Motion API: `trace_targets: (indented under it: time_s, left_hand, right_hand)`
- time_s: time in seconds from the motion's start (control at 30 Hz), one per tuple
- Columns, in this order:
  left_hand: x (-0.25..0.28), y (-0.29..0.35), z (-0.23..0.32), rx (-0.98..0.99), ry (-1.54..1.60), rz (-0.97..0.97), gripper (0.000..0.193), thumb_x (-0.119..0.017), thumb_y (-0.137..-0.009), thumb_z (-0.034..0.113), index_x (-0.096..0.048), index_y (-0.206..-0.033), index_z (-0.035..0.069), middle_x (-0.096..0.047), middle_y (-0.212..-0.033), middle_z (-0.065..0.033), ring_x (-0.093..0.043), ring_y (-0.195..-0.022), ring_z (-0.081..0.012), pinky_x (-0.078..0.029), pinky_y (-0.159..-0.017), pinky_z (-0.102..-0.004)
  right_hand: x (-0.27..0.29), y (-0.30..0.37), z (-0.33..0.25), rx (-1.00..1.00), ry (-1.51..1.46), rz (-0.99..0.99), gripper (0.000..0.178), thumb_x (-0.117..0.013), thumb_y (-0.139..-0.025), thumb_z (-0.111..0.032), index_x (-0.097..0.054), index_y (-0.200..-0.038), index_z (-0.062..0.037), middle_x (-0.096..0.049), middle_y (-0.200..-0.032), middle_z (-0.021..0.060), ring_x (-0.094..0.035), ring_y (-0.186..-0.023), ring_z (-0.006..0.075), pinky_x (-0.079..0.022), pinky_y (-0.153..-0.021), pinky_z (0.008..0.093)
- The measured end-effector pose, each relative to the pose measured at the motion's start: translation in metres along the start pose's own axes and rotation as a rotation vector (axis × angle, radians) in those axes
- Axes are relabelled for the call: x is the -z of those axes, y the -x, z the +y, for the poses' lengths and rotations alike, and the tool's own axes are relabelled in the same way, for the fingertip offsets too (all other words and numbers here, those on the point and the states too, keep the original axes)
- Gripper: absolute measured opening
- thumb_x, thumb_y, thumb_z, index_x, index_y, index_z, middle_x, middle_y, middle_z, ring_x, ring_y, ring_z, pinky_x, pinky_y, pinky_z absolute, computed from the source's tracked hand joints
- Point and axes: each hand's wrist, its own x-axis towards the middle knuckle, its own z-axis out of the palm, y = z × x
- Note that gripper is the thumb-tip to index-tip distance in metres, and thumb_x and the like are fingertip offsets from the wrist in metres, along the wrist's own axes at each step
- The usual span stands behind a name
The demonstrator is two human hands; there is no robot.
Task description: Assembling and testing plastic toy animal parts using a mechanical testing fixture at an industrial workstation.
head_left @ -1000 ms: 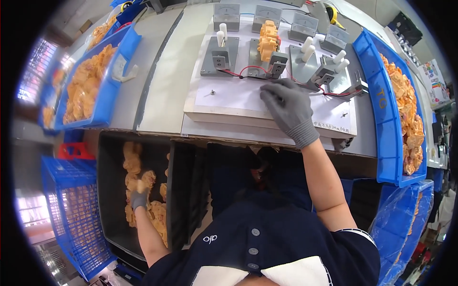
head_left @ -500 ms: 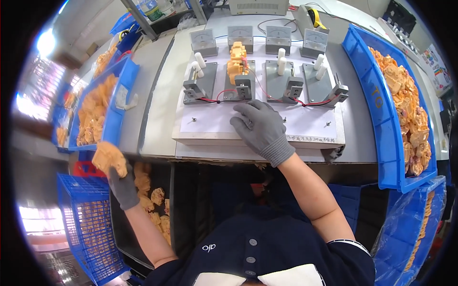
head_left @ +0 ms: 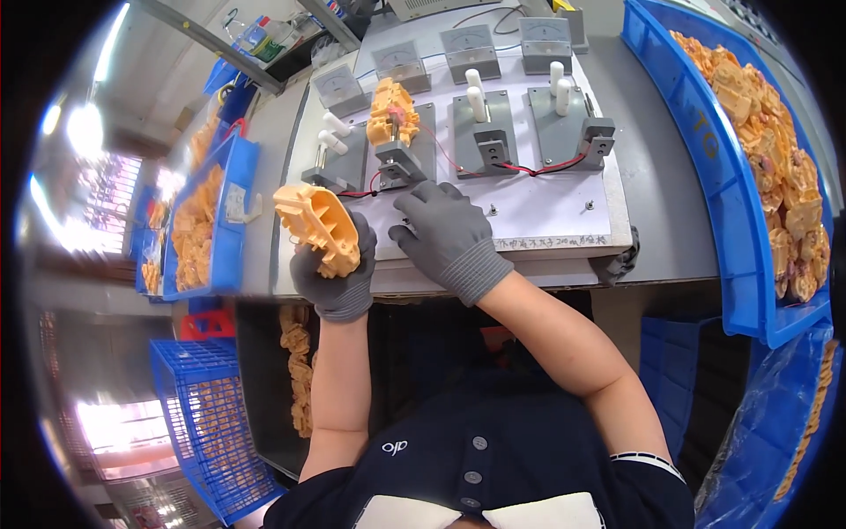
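Bright, even overhead light fell on the grey bench (head_left: 656,220). Strong glare burned out the windows (head_left: 84,132) at the left rim. Fisheye distortion bent straight edges outward; a black vignette ringed the frame. The centre was sharp, the periphery soft.

Both hands wear grey knitted gloves with snug ribbed cuffs that end at the wrist; the left hand (head_left: 333,264) and the right hand (head_left: 451,236) are covered to the fingertips, the knit fine and even in colour. Above the cuffs the forearms are bare. The person wears a dark navy short-sleeved polo shirt with a placket of round dark buttons, a small white emblem on the chest, a white collar, and a thin white stripe edging the right sleeve.
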Motion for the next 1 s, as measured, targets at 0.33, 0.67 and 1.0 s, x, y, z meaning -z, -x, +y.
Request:
trace_targets:
  time_s: [0.33,0.67,1.0]
  left_hand:
    - [0.007,-0.008,-0.018,-0.094,-0.239,0.193,0.069,-0.059,-0.066,0.019,-0.036,-0.128,-0.001,-0.050,-0.118,-0.0203,-0.049,-0.113,-0.0363,-0.036,-0.100,-0.0481]
    - [0.002,-0.009,-0.021,-0.034,-0.206,0.168,0.077,-0.063,-0.060,0.018,-0.035,-0.128,-0.006,-0.052,-0.117,-0.0166,-0.052,-0.109,-0.0278,-0.042,-0.095,-0.0360]
    - [0.010,-0.005,-0.018,0.020,0.015,0.167,0.059,-0.053,-0.064,0.016,-0.044,-0.118,-0.007,-0.057,-0.109,-0.0143,-0.057,-0.099,-0.0230,-0.044,-0.089,-0.0328]
  right_hand:
    - [0.000,0.000,-0.001,-0.023,-0.005,-0.036,0.024,-0.065,-0.073,-0.018,-0.058,-0.094,-0.0097,-0.057,-0.093,0.0086,-0.057,-0.087,0.0291,-0.050,-0.070,0.0388]
    - [0.002,-0.001,-0.005,-0.014,0.025,-0.015,0.025,-0.062,-0.071,-0.013,-0.060,-0.096,-0.0104,-0.059,-0.092,0.0081,-0.058,-0.083,0.0300,-0.049,-0.066,0.0414]
    - [0.004,-0.003,-0.010,-0.004,0.054,-0.027,0.031,-0.060,-0.071,-0.009,-0.061,-0.101,-0.0105,-0.060,-0.093,0.0104,-0.058,-0.084,0.0319,-0.047,-0.072,0.0399]
